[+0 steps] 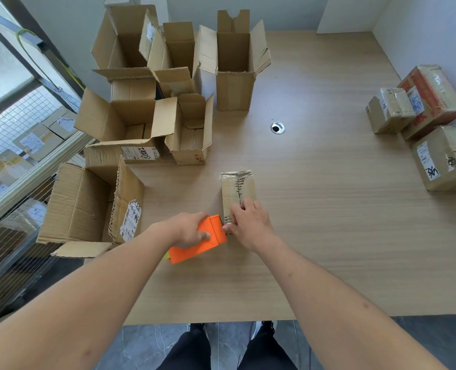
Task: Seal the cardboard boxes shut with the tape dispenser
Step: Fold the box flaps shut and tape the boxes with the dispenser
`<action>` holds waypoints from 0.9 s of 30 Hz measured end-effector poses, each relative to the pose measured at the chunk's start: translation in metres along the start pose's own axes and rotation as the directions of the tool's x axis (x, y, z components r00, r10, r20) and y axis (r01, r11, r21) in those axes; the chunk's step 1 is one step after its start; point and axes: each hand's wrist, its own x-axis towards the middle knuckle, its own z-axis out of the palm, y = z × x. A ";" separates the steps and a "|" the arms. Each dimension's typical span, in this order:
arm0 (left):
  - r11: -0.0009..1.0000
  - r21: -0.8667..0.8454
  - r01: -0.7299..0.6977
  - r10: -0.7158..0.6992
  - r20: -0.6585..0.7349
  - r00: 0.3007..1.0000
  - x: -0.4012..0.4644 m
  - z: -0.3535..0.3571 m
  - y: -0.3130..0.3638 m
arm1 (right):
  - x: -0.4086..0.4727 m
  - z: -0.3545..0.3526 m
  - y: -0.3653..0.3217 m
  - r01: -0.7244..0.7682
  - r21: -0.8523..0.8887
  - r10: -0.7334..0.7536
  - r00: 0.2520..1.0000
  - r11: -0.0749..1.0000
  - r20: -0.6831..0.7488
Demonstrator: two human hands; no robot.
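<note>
Two hands: both at the near end of a small closed box (238, 194) on the wooden table (328, 209).
Left hand (188, 231): fingers wrapped round the orange tape dispenser (197, 240), its front against the box.
Right hand (249, 222): fingers curled on the box's near end, seemingly pinching tape.
Open boxes (141, 113): clustered far left.
Sealed boxes (422, 116): far right.

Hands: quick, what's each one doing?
Left hand: fingers grip the orange tape dispenser.
Right hand: fingers pinch the small box.
</note>
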 end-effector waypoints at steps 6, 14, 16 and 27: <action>0.995 -0.093 0.022 -0.019 0.026 0.999 0.000 0.009 -0.003 | 0.000 0.000 -0.003 0.007 -0.052 -0.008 1.000 0.999 -0.009; 0.993 0.109 0.037 -0.028 -0.081 0.996 -0.004 0.012 0.013 | 0.006 -0.005 -0.003 0.009 -0.079 -0.004 0.998 0.997 0.063; 0.973 0.222 0.069 -0.039 -0.135 0.990 -0.008 0.012 0.024 | 0.008 -0.006 -0.003 0.014 -0.082 -0.007 0.996 0.997 0.085; 0.971 0.149 0.186 -0.126 -0.343 0.931 -0.002 0.034 0.015 | 0.010 -0.009 -0.004 0.024 -0.083 -0.013 0.991 0.996 0.133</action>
